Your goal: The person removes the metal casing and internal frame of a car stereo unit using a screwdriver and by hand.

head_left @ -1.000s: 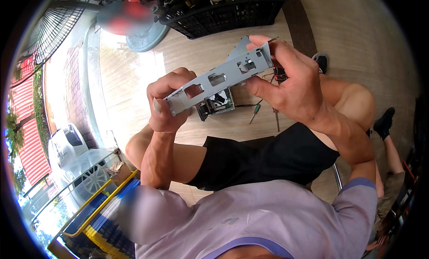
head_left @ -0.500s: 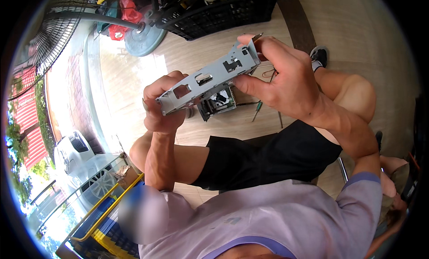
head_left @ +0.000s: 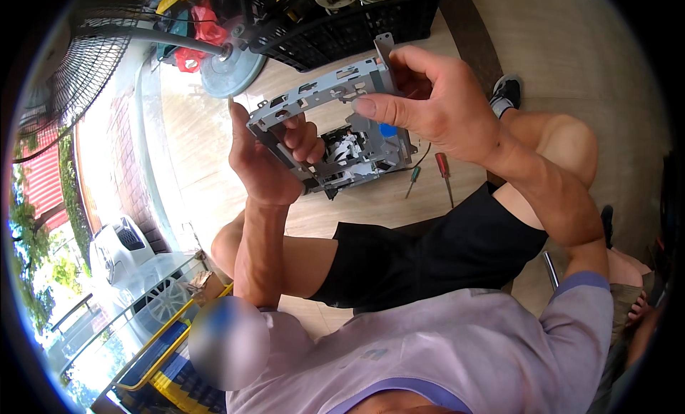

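Observation:
An open grey metal frame (head_left: 317, 93), with cut-outs along its side like a small device chassis, is held up between my two hands. My left hand (head_left: 267, 160) is closed round its left end, with the thumb outside and the fingers curled inside the frame. At the right end, beside an upright tab, my right hand (head_left: 453, 107) grips it with the thumb along the near side. Behind and below the frame lies a mechanism (head_left: 344, 151) with white and dark parts, partly hidden by it. A blue round spot shows near the right thumb; which part it belongs to, I cannot tell.
On the tiled floor lie a green-handled screwdriver (head_left: 415, 175) and a red-handled screwdriver (head_left: 442, 165). A black plastic crate (head_left: 349, 39) of parts stands ahead. To the left are a standing fan (head_left: 82, 71) with a round base (head_left: 232, 73) and red plastic bags (head_left: 207, 30).
The metal frame has been tilted and turned, so its open inside now shows instead of mostly one flat side. My left fingers have shifted inside it. The red screwdriver handle has come into view.

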Tool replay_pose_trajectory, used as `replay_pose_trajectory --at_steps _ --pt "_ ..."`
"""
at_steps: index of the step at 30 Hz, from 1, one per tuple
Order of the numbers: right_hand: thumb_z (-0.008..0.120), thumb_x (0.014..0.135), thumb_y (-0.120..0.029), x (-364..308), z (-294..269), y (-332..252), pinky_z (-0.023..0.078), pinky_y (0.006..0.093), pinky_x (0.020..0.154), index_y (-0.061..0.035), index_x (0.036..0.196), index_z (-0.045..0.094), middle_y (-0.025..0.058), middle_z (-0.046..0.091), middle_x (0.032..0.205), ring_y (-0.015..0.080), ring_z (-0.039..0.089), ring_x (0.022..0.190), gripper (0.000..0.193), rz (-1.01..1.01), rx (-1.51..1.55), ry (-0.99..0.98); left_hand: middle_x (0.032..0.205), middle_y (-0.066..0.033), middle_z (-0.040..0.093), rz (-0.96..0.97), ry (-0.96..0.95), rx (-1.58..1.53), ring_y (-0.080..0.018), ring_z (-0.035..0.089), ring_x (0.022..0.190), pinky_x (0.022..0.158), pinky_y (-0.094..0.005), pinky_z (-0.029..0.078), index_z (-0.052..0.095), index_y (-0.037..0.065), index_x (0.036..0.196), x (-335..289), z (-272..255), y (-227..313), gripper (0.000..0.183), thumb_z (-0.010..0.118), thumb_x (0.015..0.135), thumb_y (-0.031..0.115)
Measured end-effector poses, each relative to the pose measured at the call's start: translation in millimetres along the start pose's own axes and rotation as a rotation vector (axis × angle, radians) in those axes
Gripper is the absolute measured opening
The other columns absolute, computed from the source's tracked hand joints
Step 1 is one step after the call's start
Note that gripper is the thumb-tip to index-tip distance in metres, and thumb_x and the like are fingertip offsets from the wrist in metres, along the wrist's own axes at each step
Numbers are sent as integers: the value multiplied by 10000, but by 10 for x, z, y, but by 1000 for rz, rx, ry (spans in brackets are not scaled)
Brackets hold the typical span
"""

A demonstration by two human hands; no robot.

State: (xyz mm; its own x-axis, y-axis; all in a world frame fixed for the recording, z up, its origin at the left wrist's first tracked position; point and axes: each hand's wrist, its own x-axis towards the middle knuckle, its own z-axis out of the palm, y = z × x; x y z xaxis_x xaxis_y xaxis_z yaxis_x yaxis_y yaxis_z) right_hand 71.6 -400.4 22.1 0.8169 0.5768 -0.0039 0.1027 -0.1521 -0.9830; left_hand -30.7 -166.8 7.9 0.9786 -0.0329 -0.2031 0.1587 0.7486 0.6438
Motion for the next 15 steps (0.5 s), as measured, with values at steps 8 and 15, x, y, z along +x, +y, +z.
replay_pose_trajectory --at_steps 8,15 --pt "828 878 -257 59 -12 -25 517 258 767 31 1108 661 63 720 944 88 640 861 405 57 350 -103 703 -26 466 -22 61 -30 -182 436 606 600 -344 385 630 16 897 -26 76 38 767 294 1025 694" --pt "829 882 -262 83 -45 -50 524 264 799 22 1131 645 59 718 995 88 643 910 420 52 327 -150 689 -29 463 -15 80 7 -190 435 604 603 -342 393 619 23 892 -47 115 68 769 282 1022 703"
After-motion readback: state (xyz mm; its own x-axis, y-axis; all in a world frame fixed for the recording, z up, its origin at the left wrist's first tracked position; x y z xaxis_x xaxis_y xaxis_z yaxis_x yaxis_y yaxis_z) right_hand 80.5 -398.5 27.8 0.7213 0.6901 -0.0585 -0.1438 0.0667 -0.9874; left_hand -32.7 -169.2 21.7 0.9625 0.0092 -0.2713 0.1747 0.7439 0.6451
